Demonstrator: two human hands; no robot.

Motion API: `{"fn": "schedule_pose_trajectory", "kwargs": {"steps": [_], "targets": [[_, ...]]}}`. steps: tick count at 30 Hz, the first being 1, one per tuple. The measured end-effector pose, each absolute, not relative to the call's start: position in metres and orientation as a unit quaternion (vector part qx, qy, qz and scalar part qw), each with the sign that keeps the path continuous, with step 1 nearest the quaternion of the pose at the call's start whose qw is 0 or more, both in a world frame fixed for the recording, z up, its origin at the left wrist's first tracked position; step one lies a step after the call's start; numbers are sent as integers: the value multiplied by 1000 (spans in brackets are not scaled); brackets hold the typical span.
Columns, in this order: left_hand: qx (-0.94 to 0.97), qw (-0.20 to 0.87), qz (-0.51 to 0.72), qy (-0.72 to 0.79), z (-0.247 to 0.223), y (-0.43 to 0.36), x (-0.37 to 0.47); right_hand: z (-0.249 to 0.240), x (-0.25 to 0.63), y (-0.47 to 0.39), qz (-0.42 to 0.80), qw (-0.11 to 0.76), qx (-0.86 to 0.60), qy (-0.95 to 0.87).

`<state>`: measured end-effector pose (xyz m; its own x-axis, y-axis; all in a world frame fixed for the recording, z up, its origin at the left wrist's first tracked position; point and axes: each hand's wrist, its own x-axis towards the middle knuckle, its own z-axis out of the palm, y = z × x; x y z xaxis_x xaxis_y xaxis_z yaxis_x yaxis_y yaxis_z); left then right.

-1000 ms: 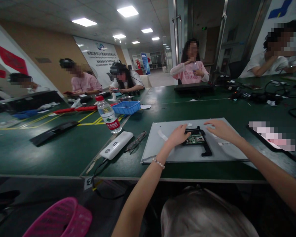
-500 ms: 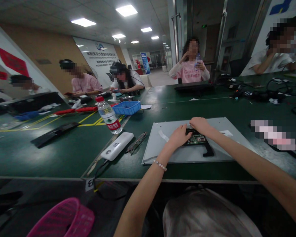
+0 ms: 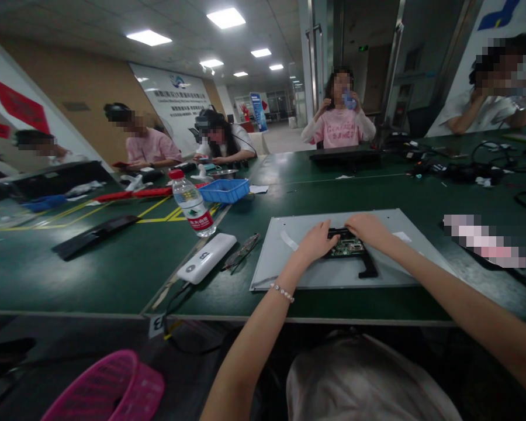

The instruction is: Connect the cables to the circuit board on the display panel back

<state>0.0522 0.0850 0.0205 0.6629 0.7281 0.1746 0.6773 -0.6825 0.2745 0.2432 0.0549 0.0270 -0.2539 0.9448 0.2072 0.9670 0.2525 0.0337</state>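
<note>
A green circuit board [image 3: 345,248] is set in a black plastic frame [image 3: 369,266], lying on a flat grey panel [image 3: 284,270]. My left hand [image 3: 318,241] grips the frame's left side, thumb toward the board and fingers along the far edge. At the far right corner my right hand [image 3: 368,229] has its fingers bent down and closed on the frame; the fingertips are partly hidden. An arm of the frame sticks out toward me at the right. Pale strips of tape [image 3: 289,240] are stuck on the panel.
Left of the panel lie eyeglasses [image 3: 242,252], a white power bank [image 3: 207,258] with a cable, and a water bottle [image 3: 193,204]. Beyond is a blue tray [image 3: 225,191]. A blurred-out object [image 3: 484,242] lies right. A pink basket [image 3: 109,389] stands below. Several people sit around the table.
My right hand has shifted slightly right along the far edge of the frame, uncovering a bit more of it. My left hand stays in place. The person opposite has raised a bottle to the mouth.
</note>
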Motion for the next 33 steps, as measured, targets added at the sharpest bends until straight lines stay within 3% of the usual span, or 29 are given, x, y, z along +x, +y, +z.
{"fn": "schedule_pose_trajectory", "kwargs": {"steps": [6,15,22,33], "targets": [[909,90,132,384,21,85,52,19,244,58,-60,87,-601,-792],[911,93,127,382,23,85,52,9,259,65,35,190,-581,-790],[909,83,142,382,24,83,50,22,272,58,43,262,-584,-767],[910,75,137,383,27,82,51,13,266,60,23,191,-581,-791]]}}
